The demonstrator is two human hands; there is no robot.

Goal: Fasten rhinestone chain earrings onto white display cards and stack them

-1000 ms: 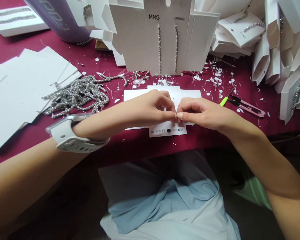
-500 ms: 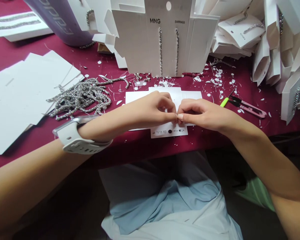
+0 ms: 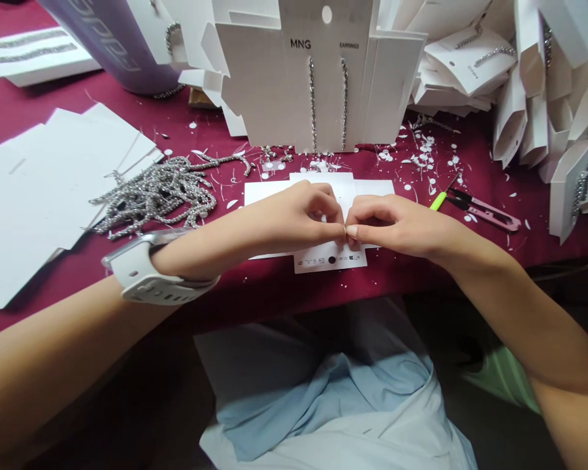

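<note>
My left hand point(image 3: 313, 215) and my right hand point(image 3: 392, 220) meet fingertip to fingertip, both pinched closed over an unfolded white card point(image 3: 304, 262) with small print along its near edge. Whatever lies between the fingertips is too small to make out. Behind them an open card marked MNG point(image 3: 269, 85) stands upright, bearing two silver chain strands point(image 3: 344, 104). A tangled heap of silver chains point(image 3: 159, 196) lies left of my hands. To the right rest pink-handled snips point(image 3: 494, 214) and a tool with a yellow-green handle point(image 3: 438, 200).
Flat white cards point(image 3: 34, 189) are stacked at the left. A purple container point(image 3: 127, 46) stands at the back left. Folded white boxes point(image 3: 512, 121) crowd the back right. White scraps point(image 3: 424, 156) litter the maroon cloth point(image 3: 274, 294) behind and beside the hands.
The whole view has shifted very slightly. Both hands keep the same pinched pose over the card.
</note>
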